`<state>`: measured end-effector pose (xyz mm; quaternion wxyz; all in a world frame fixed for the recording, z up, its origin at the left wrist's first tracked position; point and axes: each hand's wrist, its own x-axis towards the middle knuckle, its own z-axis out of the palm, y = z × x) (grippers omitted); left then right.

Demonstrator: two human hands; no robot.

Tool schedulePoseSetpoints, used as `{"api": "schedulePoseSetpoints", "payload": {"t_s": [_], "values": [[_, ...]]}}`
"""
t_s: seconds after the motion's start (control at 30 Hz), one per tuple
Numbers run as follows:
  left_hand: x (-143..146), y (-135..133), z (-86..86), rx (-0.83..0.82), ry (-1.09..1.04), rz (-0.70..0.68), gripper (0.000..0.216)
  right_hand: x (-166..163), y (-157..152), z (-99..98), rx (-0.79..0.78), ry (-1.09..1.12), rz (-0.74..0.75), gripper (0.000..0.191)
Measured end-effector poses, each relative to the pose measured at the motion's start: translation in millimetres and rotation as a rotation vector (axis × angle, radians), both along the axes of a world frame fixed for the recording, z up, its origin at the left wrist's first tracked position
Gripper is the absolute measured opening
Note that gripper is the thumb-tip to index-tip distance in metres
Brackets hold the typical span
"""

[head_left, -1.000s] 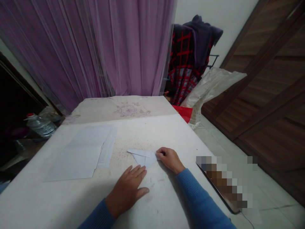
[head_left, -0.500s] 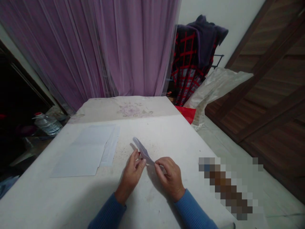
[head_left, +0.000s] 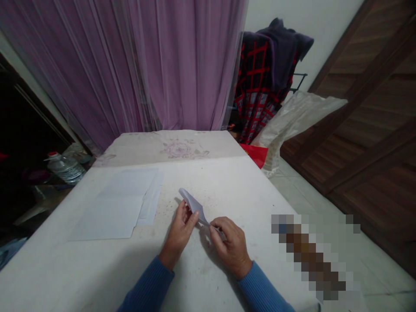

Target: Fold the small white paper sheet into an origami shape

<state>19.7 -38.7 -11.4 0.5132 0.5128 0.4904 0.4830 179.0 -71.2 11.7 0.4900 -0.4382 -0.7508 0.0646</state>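
Note:
A small piece of folded paper [head_left: 195, 206], pale and pointed at its far end, is held a little above the table between my two hands. My left hand [head_left: 180, 229] grips its near left edge, thumb on top and fingers underneath. At the lower right end, my right hand [head_left: 230, 243] pinches a narrow corner between thumb and forefinger. Part of the folds is hidden behind my fingers. Left of the hands, several flat white paper sheets [head_left: 110, 208] lie overlapping on the table, apart from both hands.
The white-covered table [head_left: 234, 186] has a floral cloth strip at its far end and dark specks near the middle. A purple curtain [head_left: 191, 65] hangs behind. Beyond the left edge stands a plastic bottle [head_left: 66, 168]; a red bag [head_left: 255, 154] is at the right edge.
The folded paper has turned so that more of its broad face shows. My left thumb lies further over it, and my right hand has shifted slightly down.

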Motion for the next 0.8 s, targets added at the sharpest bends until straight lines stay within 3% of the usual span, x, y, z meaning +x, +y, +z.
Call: {"api": "schedulePoseSetpoints", "payload": {"t_s": [0.17, 0.43, 0.7, 0.8], "values": [[-4, 2, 1.3, 0.018, 0.026, 0.0, 0.073, 0, -3, 3.7, -0.081, 0.0, 0.046, 0.013], [-8, -2, 15.5, -0.028, -0.067, -0.082, 0.074, 8, 2, -3.9, -0.091, -0.003, 0.094, 0.038], [-21, -2, 19.7, -0.047, 0.042, -0.13, 0.081, 25, 10, -3.6, -0.111, -0.192, 0.143, 0.061], [-24, -2, 21.8, -0.026, 0.076, -0.148, 0.079, 31, 12, 2.5, -0.126, -0.28, 0.151, 0.061]]}}
